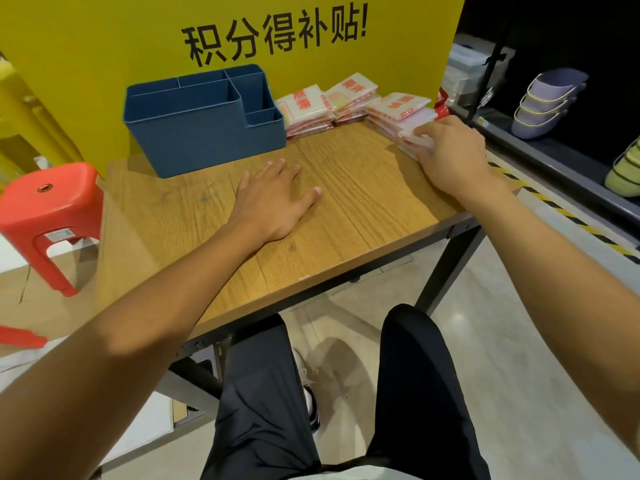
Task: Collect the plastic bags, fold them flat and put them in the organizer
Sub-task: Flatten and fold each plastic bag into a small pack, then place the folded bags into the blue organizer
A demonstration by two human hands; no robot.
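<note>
A dark blue organizer (204,133) with several empty compartments stands at the back left of the wooden table (346,216). Three piles of folded white plastic bags with red print lie along the back right: one (304,112) beside the organizer, one (353,95) behind it, one (401,110) at the right edge. My right hand (450,154) grips the near end of the right pile, fingers curled over a folded bag. My left hand (273,199) rests flat on the bare tabletop with fingers spread, holding nothing.
A yellow sign board (138,36) rises behind the table. A red plastic stool (48,216) stands to the left. A dark shelf on the right carries stacked purple bowls (547,105) and a green one (627,174). Yellow-black hazard tape (554,209) runs along the floor edge.
</note>
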